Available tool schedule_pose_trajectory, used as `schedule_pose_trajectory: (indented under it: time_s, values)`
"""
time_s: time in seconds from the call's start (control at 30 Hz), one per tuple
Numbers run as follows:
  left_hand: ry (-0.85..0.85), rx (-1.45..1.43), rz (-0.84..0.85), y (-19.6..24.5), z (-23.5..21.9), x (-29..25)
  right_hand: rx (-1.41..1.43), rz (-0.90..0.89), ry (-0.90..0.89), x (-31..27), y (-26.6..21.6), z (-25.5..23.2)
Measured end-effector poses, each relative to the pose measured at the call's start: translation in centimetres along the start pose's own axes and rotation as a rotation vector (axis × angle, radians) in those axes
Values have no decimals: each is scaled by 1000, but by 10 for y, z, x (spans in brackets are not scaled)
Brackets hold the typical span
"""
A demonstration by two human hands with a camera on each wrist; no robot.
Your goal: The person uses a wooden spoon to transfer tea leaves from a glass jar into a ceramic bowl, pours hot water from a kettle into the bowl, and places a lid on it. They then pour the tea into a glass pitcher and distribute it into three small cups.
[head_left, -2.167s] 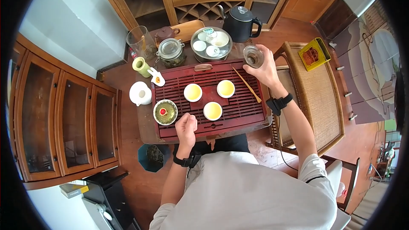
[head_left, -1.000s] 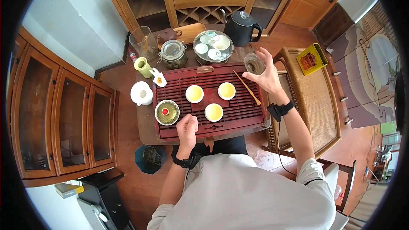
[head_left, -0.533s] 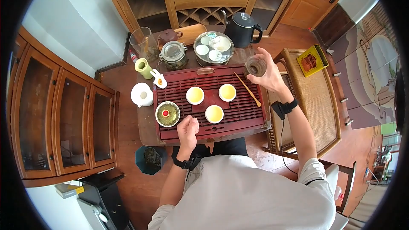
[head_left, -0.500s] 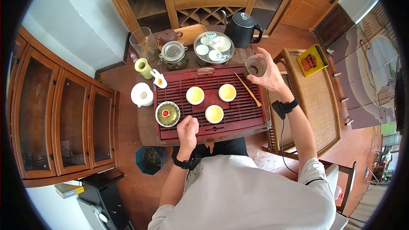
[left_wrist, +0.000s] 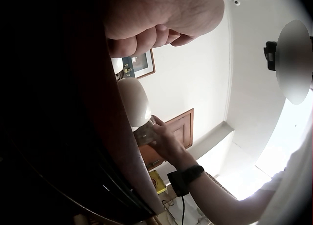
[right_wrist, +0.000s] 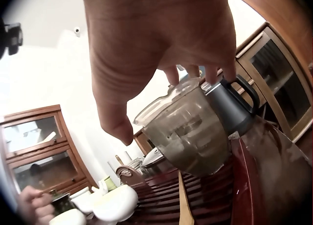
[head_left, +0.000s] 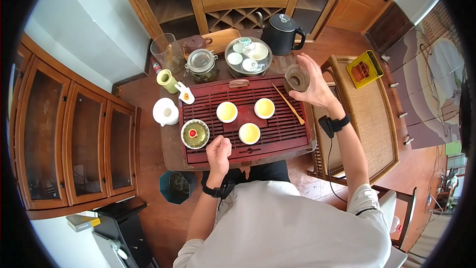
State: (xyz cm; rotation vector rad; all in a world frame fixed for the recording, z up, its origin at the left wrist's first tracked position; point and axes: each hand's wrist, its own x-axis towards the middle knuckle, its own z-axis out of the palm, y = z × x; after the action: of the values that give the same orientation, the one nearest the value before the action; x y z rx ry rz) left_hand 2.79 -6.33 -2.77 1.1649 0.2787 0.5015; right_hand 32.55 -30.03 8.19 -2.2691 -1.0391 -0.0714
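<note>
My left hand (head_left: 218, 154) rests at the front edge of the red slatted tray (head_left: 248, 160), fingers curled, nothing visible in it. Beside it are a lidded glass-topped bowl (head_left: 195, 134) with a red knob and three white cups (head_left: 249, 133) of yellow liquid. At the tray's back right corner stands a clear glass pitcher (head_left: 297, 78) with a little liquid. My right hand (head_left: 317, 87) is spread around its rim; in the right wrist view the thumb stands apart from the glass (right_wrist: 188, 137) and the fingers extend behind the rim. A wooden pick (head_left: 288, 104) lies on the tray.
Behind the tray are a black kettle (head_left: 282, 34), a round steel container (head_left: 248, 69) of white cups and a lidded jar (head_left: 201, 64). A green vase (head_left: 167, 80) and white pot (head_left: 165, 111) stand left. A rattan stand (head_left: 369, 119) holds a yellow tin (head_left: 364, 69).
My right hand's grip on the pitcher has loosened and its fingers have spread and straightened; the hand has shifted slightly right. My left hand has stayed in place, fingers curled.
</note>
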Motion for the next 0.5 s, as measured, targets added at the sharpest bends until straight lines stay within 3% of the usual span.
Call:
schedule_pose_trajectory:
  time_s: [0.03, 0.1, 0.23, 0.33, 0.5]
  values:
    - [7, 5, -7, 1, 0, 0, 3, -1, 1, -2, -10, -3]
    - [13, 5, -12, 1, 0, 0, -176, -130, 194, -11, -35, -12]
    - [6, -23, -34, 2, 0, 0, -99, -232, 363, -47, -75, -3]
    - [0, -17, -32, 2, 0, 0, 66, -225, 307, -77, -89, 29]
    - [-23, 16, -43, 4, -1, 1, 95, -98, 182, -92, -91, 74]
